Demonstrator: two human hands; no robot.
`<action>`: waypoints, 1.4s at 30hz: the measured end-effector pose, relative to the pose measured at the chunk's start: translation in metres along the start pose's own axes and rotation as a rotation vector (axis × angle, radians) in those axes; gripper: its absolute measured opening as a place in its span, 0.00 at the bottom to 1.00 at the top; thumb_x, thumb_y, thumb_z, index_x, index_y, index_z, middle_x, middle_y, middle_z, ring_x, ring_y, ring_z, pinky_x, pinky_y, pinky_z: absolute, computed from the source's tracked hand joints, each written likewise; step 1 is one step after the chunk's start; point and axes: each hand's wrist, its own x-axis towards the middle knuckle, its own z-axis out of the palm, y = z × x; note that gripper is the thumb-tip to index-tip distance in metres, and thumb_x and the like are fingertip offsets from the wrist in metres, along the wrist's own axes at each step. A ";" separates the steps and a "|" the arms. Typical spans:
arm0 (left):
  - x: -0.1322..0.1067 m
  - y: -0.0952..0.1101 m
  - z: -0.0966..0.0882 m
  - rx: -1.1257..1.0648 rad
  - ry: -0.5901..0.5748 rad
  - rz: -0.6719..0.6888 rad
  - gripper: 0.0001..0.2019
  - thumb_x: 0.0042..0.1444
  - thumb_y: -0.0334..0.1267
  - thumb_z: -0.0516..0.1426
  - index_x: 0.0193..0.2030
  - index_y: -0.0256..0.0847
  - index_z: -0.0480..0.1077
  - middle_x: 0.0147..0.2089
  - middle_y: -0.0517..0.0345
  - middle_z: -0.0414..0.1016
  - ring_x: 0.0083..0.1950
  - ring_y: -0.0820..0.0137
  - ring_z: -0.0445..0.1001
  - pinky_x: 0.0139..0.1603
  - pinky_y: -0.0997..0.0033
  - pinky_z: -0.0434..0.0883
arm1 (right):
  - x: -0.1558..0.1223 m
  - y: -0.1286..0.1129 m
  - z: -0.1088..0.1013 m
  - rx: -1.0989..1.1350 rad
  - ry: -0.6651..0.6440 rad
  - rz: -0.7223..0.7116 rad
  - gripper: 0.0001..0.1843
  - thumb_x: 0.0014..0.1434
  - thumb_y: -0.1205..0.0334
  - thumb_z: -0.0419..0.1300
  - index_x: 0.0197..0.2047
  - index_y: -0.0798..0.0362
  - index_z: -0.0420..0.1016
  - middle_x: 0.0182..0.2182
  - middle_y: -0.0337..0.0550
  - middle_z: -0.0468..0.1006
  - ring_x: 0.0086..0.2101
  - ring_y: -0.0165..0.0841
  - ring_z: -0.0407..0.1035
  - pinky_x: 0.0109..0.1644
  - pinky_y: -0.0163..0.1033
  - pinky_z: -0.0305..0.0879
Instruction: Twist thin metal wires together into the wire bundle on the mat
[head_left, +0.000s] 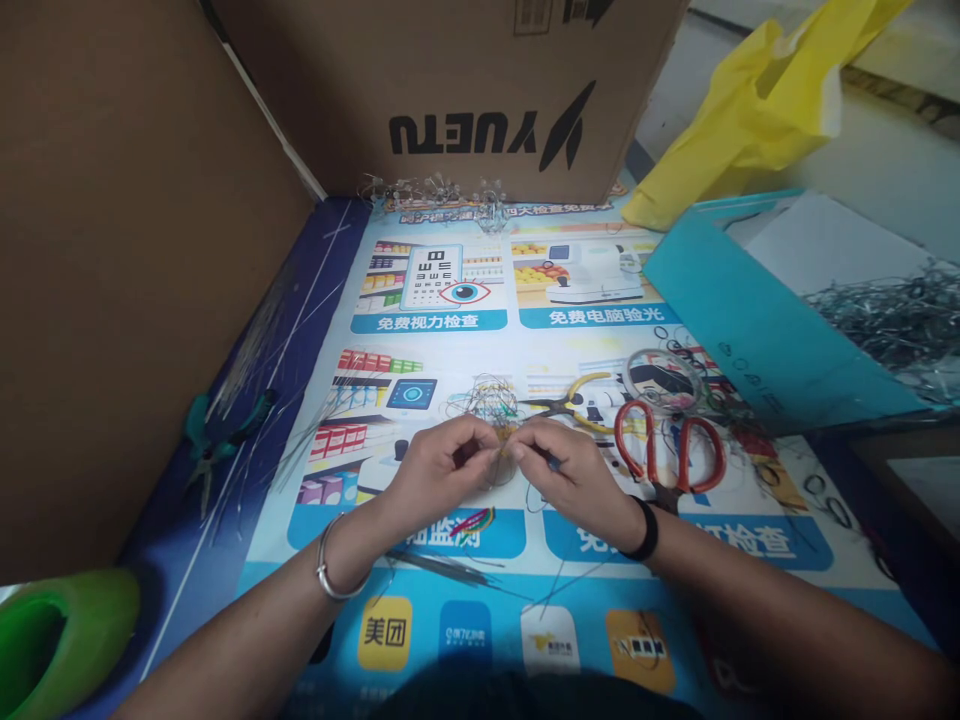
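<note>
My left hand (439, 470) and my right hand (566, 470) meet over the printed mat (450, 330), fingertips pinched together on a small tangle of thin wire (501, 450). A larger bundle of fine wire with coloured bits (484, 400) lies just beyond the fingers. My left wrist wears a silver bangle, my right wrist a black band. What exactly sits between the fingertips is too small to make out.
Red-handled scissors (671, 450) and yellow-handled pliers (574, 400) lie right of my hands. A clear tape roll (664, 380), a blue box (750, 330) holding wire scraps, a yellow bag (750, 110), cardboard boxes (465, 90) behind and left, green pliers (217, 435), a green object (60, 630).
</note>
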 end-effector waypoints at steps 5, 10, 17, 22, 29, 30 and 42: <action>0.000 0.001 0.000 0.009 0.006 0.014 0.02 0.54 0.31 0.55 0.32 0.37 0.69 0.28 0.61 0.70 0.27 0.78 0.64 0.27 0.79 0.63 | 0.001 0.002 0.002 0.024 0.008 0.003 0.06 0.57 0.69 0.54 0.29 0.54 0.70 0.25 0.39 0.71 0.27 0.28 0.65 0.32 0.34 0.60; -0.001 0.000 0.000 0.010 0.006 0.020 0.02 0.54 0.31 0.55 0.33 0.37 0.69 0.28 0.61 0.71 0.27 0.78 0.65 0.27 0.79 0.63 | 0.002 0.002 0.002 0.018 -0.003 0.017 0.05 0.56 0.69 0.55 0.29 0.54 0.70 0.26 0.39 0.72 0.28 0.28 0.66 0.33 0.34 0.61; -0.001 -0.003 0.001 0.006 0.007 0.000 0.02 0.55 0.33 0.56 0.33 0.38 0.68 0.28 0.61 0.70 0.27 0.78 0.65 0.27 0.78 0.63 | 0.003 0.003 -0.004 0.035 -0.050 0.028 0.06 0.58 0.69 0.54 0.30 0.53 0.70 0.26 0.38 0.72 0.28 0.27 0.66 0.33 0.33 0.60; -0.001 -0.004 0.001 -0.005 -0.001 0.009 0.02 0.55 0.33 0.56 0.33 0.37 0.68 0.28 0.61 0.70 0.26 0.78 0.64 0.26 0.78 0.62 | 0.004 0.004 -0.005 0.035 -0.055 0.019 0.07 0.56 0.70 0.55 0.29 0.54 0.70 0.25 0.37 0.72 0.27 0.26 0.65 0.32 0.32 0.60; 0.000 -0.003 0.000 0.001 -0.006 0.016 0.04 0.55 0.35 0.56 0.33 0.38 0.68 0.28 0.61 0.71 0.27 0.77 0.65 0.27 0.78 0.63 | 0.007 0.004 -0.004 0.044 -0.066 0.029 0.05 0.55 0.70 0.56 0.28 0.54 0.70 0.24 0.36 0.71 0.26 0.25 0.64 0.30 0.31 0.59; 0.000 -0.002 0.000 -0.002 -0.006 0.017 0.04 0.55 0.35 0.56 0.33 0.37 0.68 0.29 0.61 0.71 0.27 0.77 0.65 0.27 0.78 0.63 | 0.007 0.004 -0.004 0.041 -0.069 0.029 0.05 0.55 0.70 0.57 0.28 0.54 0.70 0.24 0.36 0.71 0.25 0.25 0.64 0.29 0.31 0.59; 0.000 -0.004 0.001 -0.011 -0.008 -0.025 0.02 0.55 0.33 0.56 0.33 0.38 0.68 0.27 0.61 0.70 0.27 0.77 0.66 0.27 0.78 0.64 | 0.011 0.010 -0.010 0.004 -0.151 -0.061 0.06 0.59 0.68 0.55 0.30 0.53 0.71 0.26 0.38 0.73 0.28 0.27 0.67 0.33 0.32 0.62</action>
